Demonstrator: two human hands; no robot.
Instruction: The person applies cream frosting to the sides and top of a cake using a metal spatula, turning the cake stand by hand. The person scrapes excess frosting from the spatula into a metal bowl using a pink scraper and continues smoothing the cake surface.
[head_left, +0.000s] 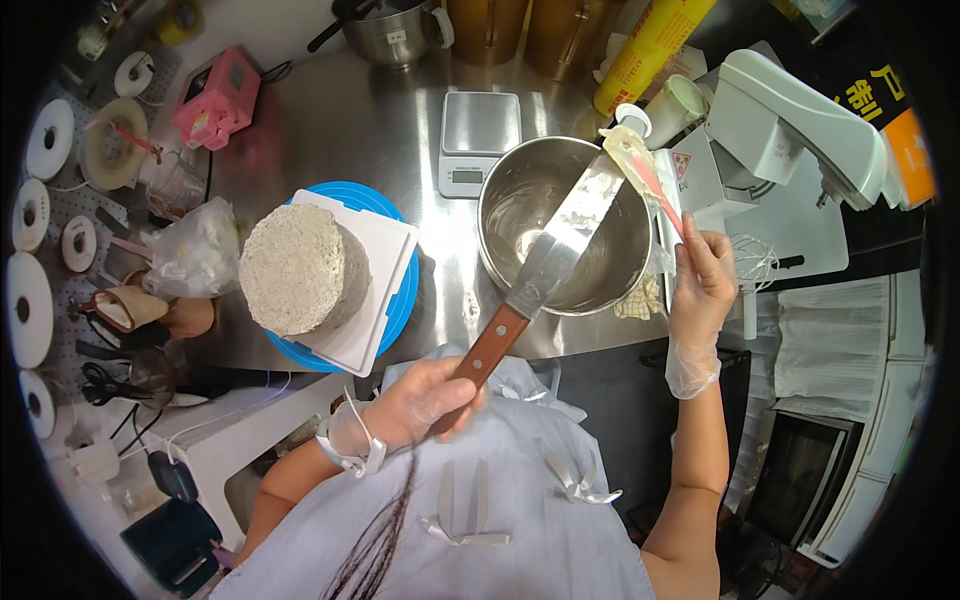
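Observation:
My left hand (435, 397), in a clear disposable glove, grips the wooden handle of an offset-looking icing spatula (568, 241). Its metal blade reaches over a stainless steel mixing bowl (491, 236) and bears cream smears. In my gloved right hand (703, 274) is a pink-handled silicone spatula (654, 180), its cream-coated head at the tip of the blade. Smears of cream line the inside of the bowl. To the left, a tall round greyish cake (292, 266) stands on a white cake board (375, 300), over a blue turntable (411, 277).
A digital kitchen scale (480, 139) sits behind the bowl. On the right are a white stand mixer (795, 127) and a wire whisk (752, 261). Ribbon spools (51, 139) hang at the left, near a plastic bag (196, 251) and a pink box-shaped device (219, 97).

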